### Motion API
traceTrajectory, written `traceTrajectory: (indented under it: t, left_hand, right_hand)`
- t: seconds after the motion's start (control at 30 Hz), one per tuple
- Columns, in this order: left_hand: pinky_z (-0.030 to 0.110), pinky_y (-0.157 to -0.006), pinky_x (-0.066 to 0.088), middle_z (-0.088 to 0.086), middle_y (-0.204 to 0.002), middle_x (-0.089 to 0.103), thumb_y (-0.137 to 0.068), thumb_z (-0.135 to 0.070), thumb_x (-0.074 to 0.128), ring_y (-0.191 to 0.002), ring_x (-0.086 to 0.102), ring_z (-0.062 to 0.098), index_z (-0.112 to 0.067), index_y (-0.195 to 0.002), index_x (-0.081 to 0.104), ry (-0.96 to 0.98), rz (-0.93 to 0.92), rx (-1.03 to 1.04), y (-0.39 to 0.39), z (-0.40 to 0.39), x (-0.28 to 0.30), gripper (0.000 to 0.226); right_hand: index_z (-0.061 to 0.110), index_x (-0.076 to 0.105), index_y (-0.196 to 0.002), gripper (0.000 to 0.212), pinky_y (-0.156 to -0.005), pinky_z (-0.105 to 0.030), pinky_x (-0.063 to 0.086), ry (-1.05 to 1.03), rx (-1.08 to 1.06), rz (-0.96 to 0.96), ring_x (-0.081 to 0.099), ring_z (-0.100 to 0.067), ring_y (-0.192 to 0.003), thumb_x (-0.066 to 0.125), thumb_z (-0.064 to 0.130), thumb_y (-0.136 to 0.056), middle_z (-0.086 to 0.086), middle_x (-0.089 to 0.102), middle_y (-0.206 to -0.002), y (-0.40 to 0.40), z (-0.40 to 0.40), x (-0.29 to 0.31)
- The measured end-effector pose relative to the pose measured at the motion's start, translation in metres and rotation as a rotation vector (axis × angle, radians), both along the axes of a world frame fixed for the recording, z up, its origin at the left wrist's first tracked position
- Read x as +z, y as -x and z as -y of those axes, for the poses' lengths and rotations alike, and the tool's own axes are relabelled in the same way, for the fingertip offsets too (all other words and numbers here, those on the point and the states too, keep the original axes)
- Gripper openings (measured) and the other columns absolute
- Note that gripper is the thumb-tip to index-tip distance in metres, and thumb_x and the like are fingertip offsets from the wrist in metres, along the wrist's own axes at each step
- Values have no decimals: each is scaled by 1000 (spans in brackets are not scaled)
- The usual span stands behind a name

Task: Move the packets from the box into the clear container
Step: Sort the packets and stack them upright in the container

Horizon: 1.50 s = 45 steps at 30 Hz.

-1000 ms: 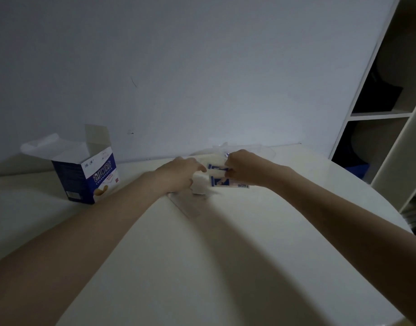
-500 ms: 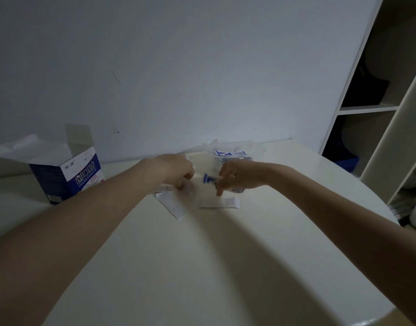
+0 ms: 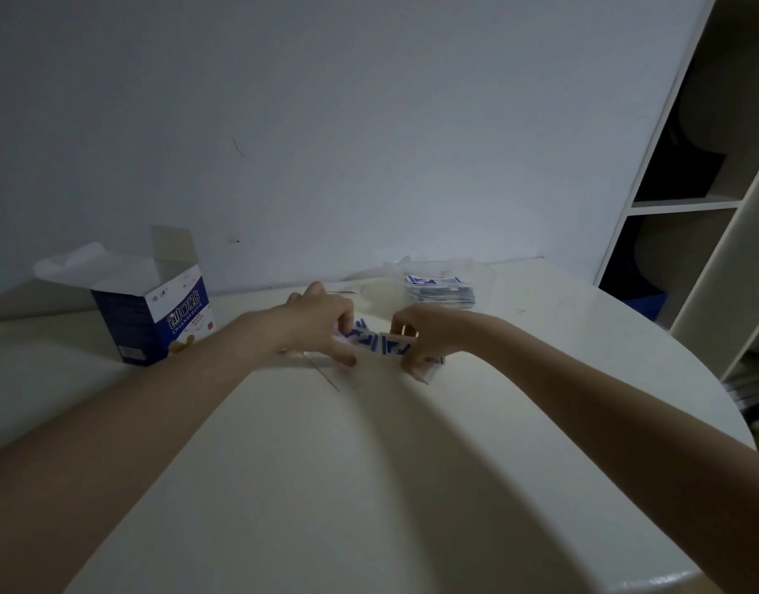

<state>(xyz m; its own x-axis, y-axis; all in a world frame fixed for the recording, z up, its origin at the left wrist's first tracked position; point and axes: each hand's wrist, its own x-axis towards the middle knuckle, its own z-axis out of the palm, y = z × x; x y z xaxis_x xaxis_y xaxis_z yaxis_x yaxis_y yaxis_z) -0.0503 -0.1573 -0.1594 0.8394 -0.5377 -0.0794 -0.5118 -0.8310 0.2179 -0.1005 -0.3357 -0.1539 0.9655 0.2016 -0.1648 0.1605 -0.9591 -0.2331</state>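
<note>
A bunch of blue-and-white packets [image 3: 377,344] is held between my two hands just above the table. My left hand [image 3: 319,323] grips its left end and my right hand [image 3: 420,336] grips its right end, fingers curled round it. Behind my right hand stands the clear container [image 3: 482,272] with a stack of packets [image 3: 439,289] inside. The open blue-and-white box [image 3: 154,310] stands at the left, its flaps up; its inside is hidden from me.
The white round table [image 3: 369,486] runs up to a plain wall. A clear flat piece, perhaps a lid [image 3: 326,375], lies under my left hand. A white shelf unit [image 3: 686,207] stands at the right, past the table's edge.
Both hands have drawn slightly toward me, and now both hold a spread bunch of packets. The stack in the container has come into view.
</note>
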Motion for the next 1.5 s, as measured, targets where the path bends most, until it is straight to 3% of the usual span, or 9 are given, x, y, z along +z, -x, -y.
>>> traceTrajectory:
  t: [0.1,0.17,0.47,0.7,0.9,1.03,1.2,1.37,1.5]
  left_hand:
    - [26,-86,46,-4,-106,42,-77,-28,72,-95,52,14,-29,-88,59,146,-102,-25,-2,-5,1,17]
    - [15,-72,44,-8,-91,55,-80,-13,68,-90,56,13,-28,-76,59,296,-114,-40,-5,-9,1,18]
    - [16,-53,41,0,-70,55,-85,-2,62,-60,52,8,-12,-88,59,840,-321,238,1,1,6,11]
    - [11,-40,38,5,-71,55,-86,-2,59,-57,45,10,-9,-78,60,1056,-493,293,14,13,1,11]
    - [16,-61,44,4,-84,63,-88,-3,55,-77,58,11,-14,-86,61,1141,-630,218,15,6,7,13]
    - [19,-66,46,1,-83,63,-92,-14,53,-73,58,10,-16,-91,60,1140,-632,231,11,-3,1,8]
    - [14,-52,51,5,-75,65,-89,0,54,-59,65,9,-11,-87,62,1168,-593,249,10,-1,2,14]
    - [15,-53,53,8,-76,63,-88,1,56,-57,62,9,-10,-80,61,1223,-530,325,7,-5,3,15]
    - [23,-66,55,8,-81,64,-89,-2,55,-70,62,15,-10,-84,59,1234,-540,338,10,-1,3,10]
  right_hand:
    - [1,61,-107,24,-54,-17,34,-154,-56,38,48,-15,-79,58,13,-86,-5,54,-88,0,5,-1]
    - [3,58,-91,13,-50,-15,30,-315,-121,24,43,-13,-69,54,15,-91,-2,49,-76,1,6,0]
    - [3,59,-110,25,-74,-34,45,-1129,-326,137,57,-25,-90,58,-2,-85,-21,62,-111,-1,3,8]
    - [4,67,-92,13,-62,-26,39,-639,-293,647,55,-18,-76,62,12,-83,-12,69,-90,5,-24,18]
    - [11,58,-59,26,-51,-21,33,-639,-178,411,45,-17,-61,62,16,-84,-2,49,-57,4,-29,12]
    - [-9,69,-87,28,-68,-25,43,-945,-144,208,59,-20,-75,55,15,-89,-18,66,-80,4,-23,13]
    - [-3,66,-99,45,-74,-23,50,-1114,-100,64,61,-18,-81,32,27,-100,-14,65,-95,7,-21,12]
    - [15,59,-59,32,-52,-20,31,-634,-77,184,42,-15,-60,58,26,-90,-3,49,-65,8,-18,20]
    - [4,71,-92,16,-40,-8,36,-429,-72,290,49,-9,-54,63,16,-85,-4,62,-74,4,-18,18]
